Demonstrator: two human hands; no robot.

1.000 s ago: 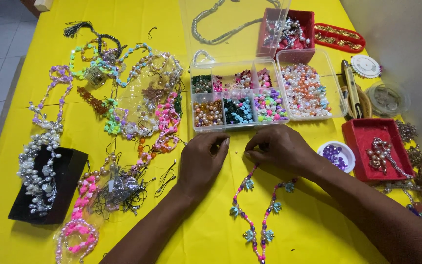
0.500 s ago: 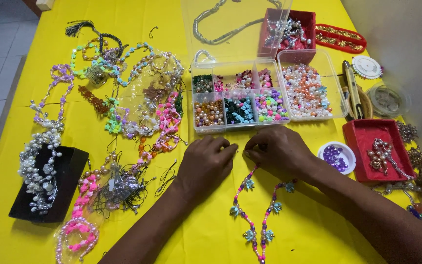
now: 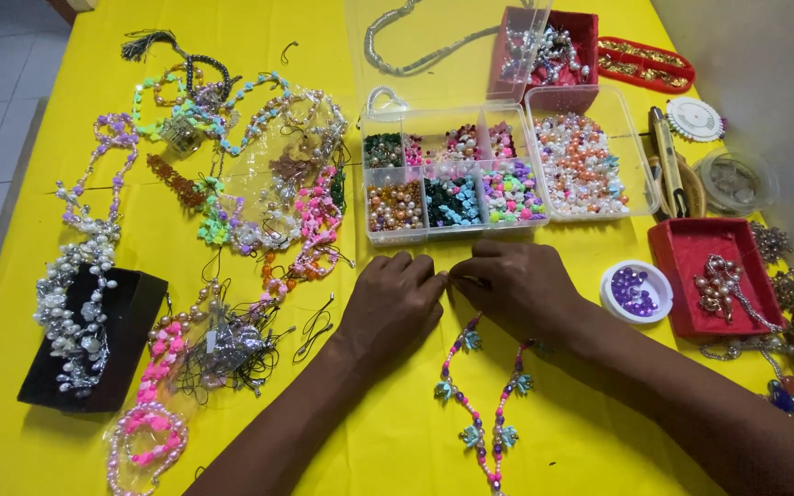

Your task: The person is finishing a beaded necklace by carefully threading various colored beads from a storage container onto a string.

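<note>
Centrally, left hand (image 3: 392, 308) and right hand (image 3: 518, 285) knuckle to knuckle on the yellow tablecloth (image 3: 388, 441), fingers curled shut, pinching the top end of a pink beaded strand (image 3: 484, 413) trailing toward six o'clock; just at twelve o'clock, a clear compartmented bead box (image 3: 452, 179); at three o'clock, a small white dish of purple beads (image 3: 636, 292)

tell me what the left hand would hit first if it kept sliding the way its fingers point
Most likely the right hand, whose fingertips already meet the left hand; past that, probably the clear bead organizer box.
</note>
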